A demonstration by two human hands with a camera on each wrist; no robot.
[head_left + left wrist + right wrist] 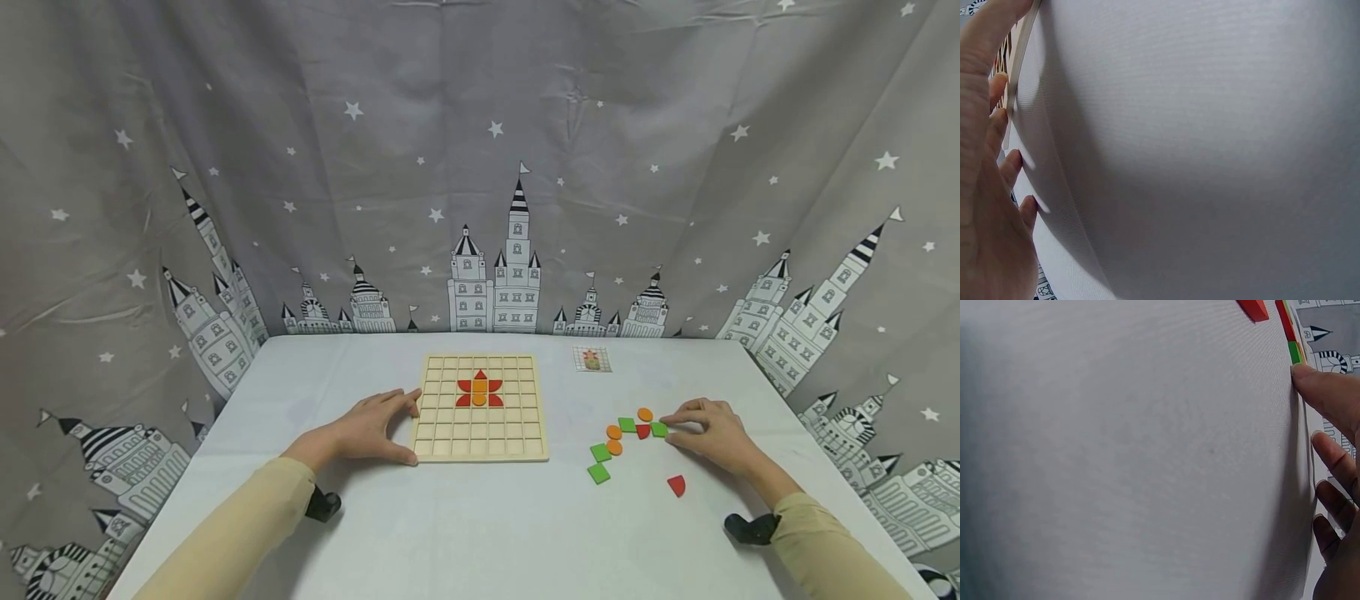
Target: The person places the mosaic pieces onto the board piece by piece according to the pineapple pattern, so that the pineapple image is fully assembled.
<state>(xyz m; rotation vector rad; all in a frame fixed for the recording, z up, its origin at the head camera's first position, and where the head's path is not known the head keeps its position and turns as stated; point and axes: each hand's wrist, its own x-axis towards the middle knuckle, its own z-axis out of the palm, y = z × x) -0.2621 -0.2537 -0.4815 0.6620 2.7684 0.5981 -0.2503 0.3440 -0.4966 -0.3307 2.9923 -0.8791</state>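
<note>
My left hand (371, 425) rests at the left edge of a wooden grid board (480, 457), thumb by its near corner and fingers spread along the side. On the board, a red triangle (481, 375) tops an orange square (480, 386) and an orange disc (479, 400), flanked by several red quarter-circles (495, 401). My right hand (712, 433) has thumb and index fingertip on a green square (658, 429) lying among the loose pieces. In the right wrist view, a fingertip (1302, 372) meets the end of a green piece (1295, 352).
Left of the right hand lie orange discs (645, 414), green squares (598, 473) and a red quarter-circle (642, 431). Another red quarter-circle (677, 485) lies nearer. A small picture card (603, 353) is at the back of the white table (480, 533), before a grey castle-print curtain (480, 83).
</note>
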